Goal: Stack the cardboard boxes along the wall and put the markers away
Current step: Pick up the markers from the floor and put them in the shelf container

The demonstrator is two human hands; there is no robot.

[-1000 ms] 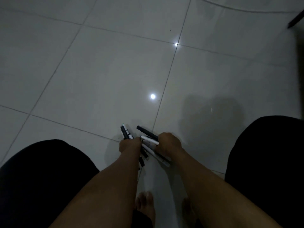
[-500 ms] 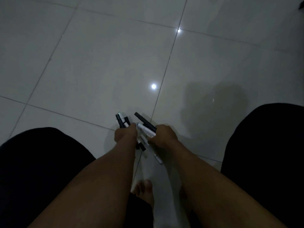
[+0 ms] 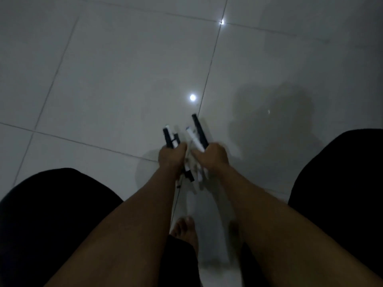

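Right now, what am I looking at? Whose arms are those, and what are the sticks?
This is one picture from a camera worn on a person's head, looking down. The two arms belong to that person. The left hand has its grip closed on a bunch of markers, black and white ones. The right hand holds more markers the same way. The hands are close together above a shiny tiled floor. The bright dot is a lamp's reflection. The dark shapes at the sides are the person's knees, and a bare foot peeks out below. No boxes show here.

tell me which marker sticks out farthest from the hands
The all-black marker in the right hand; its tip reaches well past the others.
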